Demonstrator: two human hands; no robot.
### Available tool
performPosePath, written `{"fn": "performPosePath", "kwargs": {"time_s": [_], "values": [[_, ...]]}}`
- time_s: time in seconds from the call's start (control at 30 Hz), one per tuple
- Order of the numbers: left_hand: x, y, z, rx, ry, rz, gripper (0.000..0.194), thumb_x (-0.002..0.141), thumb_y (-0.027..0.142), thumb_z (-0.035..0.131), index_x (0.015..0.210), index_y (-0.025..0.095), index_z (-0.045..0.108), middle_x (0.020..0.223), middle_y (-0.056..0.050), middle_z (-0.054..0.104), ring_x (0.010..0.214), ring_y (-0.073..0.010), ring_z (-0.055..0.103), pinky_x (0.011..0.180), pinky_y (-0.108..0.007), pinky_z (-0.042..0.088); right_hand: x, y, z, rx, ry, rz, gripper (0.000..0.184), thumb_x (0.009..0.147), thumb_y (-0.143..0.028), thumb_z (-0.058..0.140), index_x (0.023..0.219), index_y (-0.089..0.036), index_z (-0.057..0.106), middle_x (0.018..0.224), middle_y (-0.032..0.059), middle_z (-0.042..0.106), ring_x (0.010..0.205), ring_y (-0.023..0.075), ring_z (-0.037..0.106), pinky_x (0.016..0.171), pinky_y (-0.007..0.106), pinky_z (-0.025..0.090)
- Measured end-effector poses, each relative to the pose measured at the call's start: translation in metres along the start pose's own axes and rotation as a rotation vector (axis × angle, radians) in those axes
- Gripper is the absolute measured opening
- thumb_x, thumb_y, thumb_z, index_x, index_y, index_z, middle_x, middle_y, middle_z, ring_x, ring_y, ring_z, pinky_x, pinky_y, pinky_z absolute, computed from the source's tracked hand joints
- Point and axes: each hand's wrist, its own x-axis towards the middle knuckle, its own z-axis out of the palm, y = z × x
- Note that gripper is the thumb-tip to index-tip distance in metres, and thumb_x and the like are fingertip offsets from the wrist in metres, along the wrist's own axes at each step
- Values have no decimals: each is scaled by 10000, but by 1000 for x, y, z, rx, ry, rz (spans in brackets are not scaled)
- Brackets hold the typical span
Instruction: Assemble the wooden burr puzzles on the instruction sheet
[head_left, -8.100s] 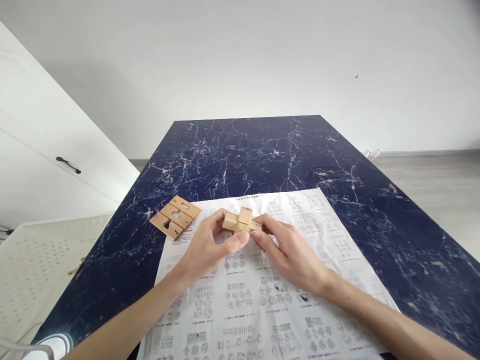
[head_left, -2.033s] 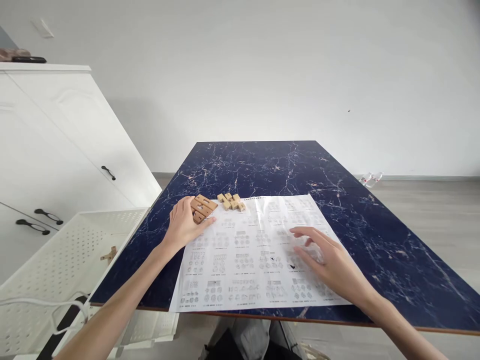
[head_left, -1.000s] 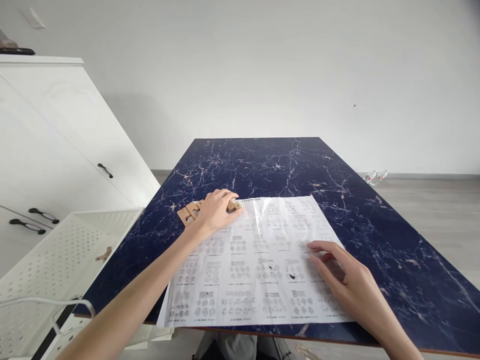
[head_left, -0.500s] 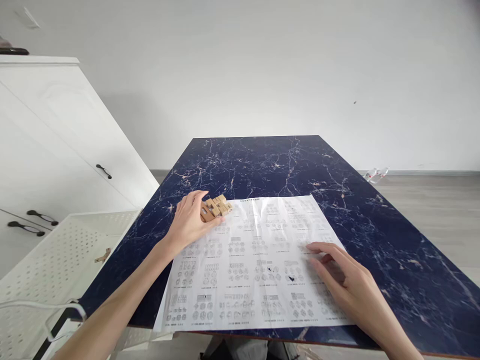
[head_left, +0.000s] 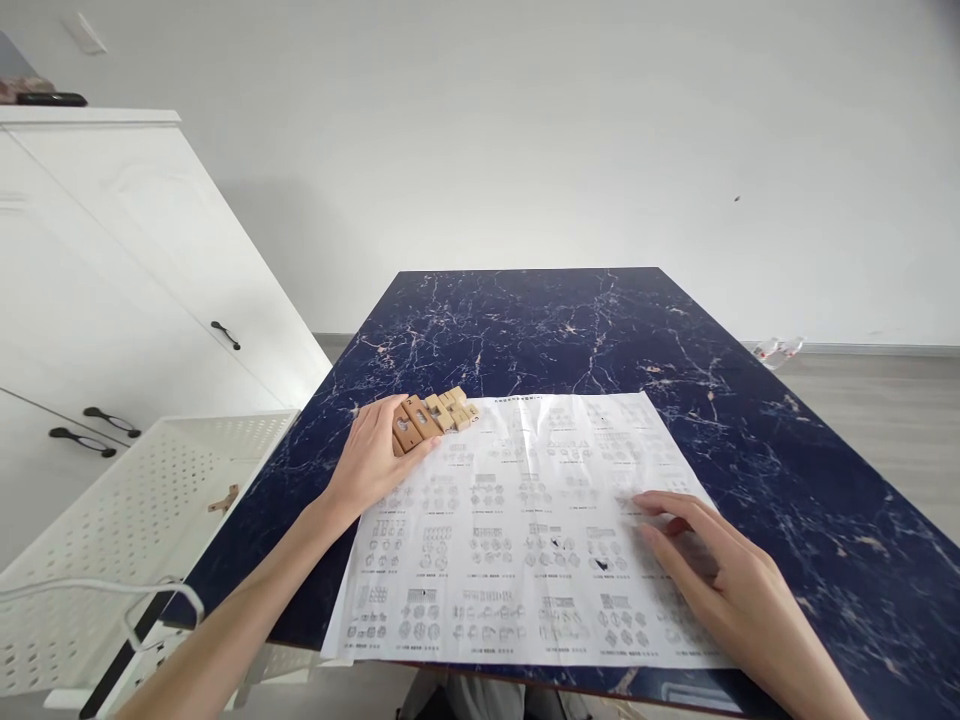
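A row of notched wooden puzzle pieces (head_left: 431, 416), some marked with small numbers, lies at the upper left edge of a large printed sheet (head_left: 517, 480). My left hand (head_left: 367, 452) curves round the left end of this row, thumb along the near side and fingers at the far side. How firmly it grips is hard to see. On the right part of the sheet rests my right hand (head_left: 716, 570), empty, its thumb and forefinger apart. Rows of small diagrams and text cover the creased paper, which has a few small dark holes.
The sheet lies on a dark blue marbled table (head_left: 540, 330). Left of it stands a white perforated bin (head_left: 172, 470) with a wooden piece (head_left: 224, 499) on its rim and a white cable (head_left: 97, 585) nearby. A white cabinet (head_left: 135, 250) is behind; clear bottles (head_left: 780, 350) lie beyond the table's right side.
The view has shifted slightly, so everything sits a little further right. My left fingers have come down and drawn back to the row's left end, uncovering more pieces. My right hand stays put.
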Motion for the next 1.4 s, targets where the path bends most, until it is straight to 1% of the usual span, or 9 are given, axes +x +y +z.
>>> {"fn": "performPosePath", "kwargs": {"time_s": [0.17, 0.43, 0.57, 0.7, 0.87, 0.97, 1.1, 1.27, 1.4], "values": [[-2, 1, 0, 2, -1, 50, 621, 989, 625, 647, 1430, 209, 513, 1499, -159, 604, 1424, -377, 513, 1192, -592, 438, 0, 4, -2, -4, -15, -5, 299, 1048, -519, 583, 1242, -326, 703, 1213, 50, 769, 920, 228, 753, 564, 260, 556], [-9, 10, -6, 11, -11, 27, 680, 972, 618, 663, 1463, 177, 499, 1478, -181, 609, 1415, -399, 508, 1177, -604, 461, 4, 11, -3, -5, -49, -18, 296, 1052, -509, 583, 1238, -311, 703, 1215, 63, 777, 934, 240, 765, 595, 271, 586], [-26, 15, -16, -35, -108, 67, 714, 979, 654, 651, 1515, 218, 471, 1494, -160, 605, 1448, -393, 494, 1158, -581, 500, 3, 9, -4, 11, -60, -11, 294, 1055, -514, 582, 1238, -317, 699, 1227, 56, 769, 956, 240, 760, 668, 291, 600], [-48, 23, -25, -53, -180, 124, 724, 991, 688, 626, 1543, 255, 445, 1511, -142, 586, 1459, -369, 503, 1190, -574, 491, 1, 5, -3, 28, -46, 8, 284, 1060, -514, 573, 1239, -325, 686, 1223, 42, 756, 975, 237, 738, 757, 322, 595], [-63, 42, -26, -102, -258, 166, 722, 1000, 699, 608, 1567, 294, 419, 1568, -122, 547, 1484, -359, 498, 1224, -571, 472, 0, 0, -2, 49, -37, 27, 274, 1058, -498, 571, 1223, -313, 687, 1236, 51, 747, 987, 247, 720, 794, 343, 587], [-56, 57, -21, -135, -312, 179, 745, 992, 720, 604, 1572, 290, 417, 1573, -126, 540, 1492, -364, 489, 1231, -587, 464, 1, -2, -3, 53, -31, 21, 273, 1056, -486, 571, 1212, -298, 695, 1242, 65, 749, 973, 248, 722, 791, 344, 592], [-34, 78, -10, -184, -341, 211, 774, 972, 744, 614, 1572, 289, 436, 1554, -136, 553, 1480, -379, 500, 1203, -598, 490, 3, -4, -4, 59, -30, 8, 273, 1059, -476, 572, 1205, -286, 703, 1232, 75, 756, 958, 247, 730, 779, 339, 600], [-9, 113, 6, -211, -340, 341, 802, 963, 779, 586, 1564, 265, 450, 1530, -149, 583, 1446, -384, 526, 1183, -591, 499, 3, -9, -5, 85, -30, 9, 265, 1080, -455, 555, 1223, -279, 692, 1254, 82, 748, 980, 250, 725, 831, 359, 597], [-1, 138, 17, -219, -319, 435, 805, 972, 782, 562, 1545, 223, 473, 1508, -157, 599, 1435, -374, 531, 1193, -563, 488, 4, -10, -5, 98, -41, 7, 246, 1088, -435, 552, 1232, -284, 682, 1268, 69, 740, 995, 241, 722, 856, 355, 590]]}}
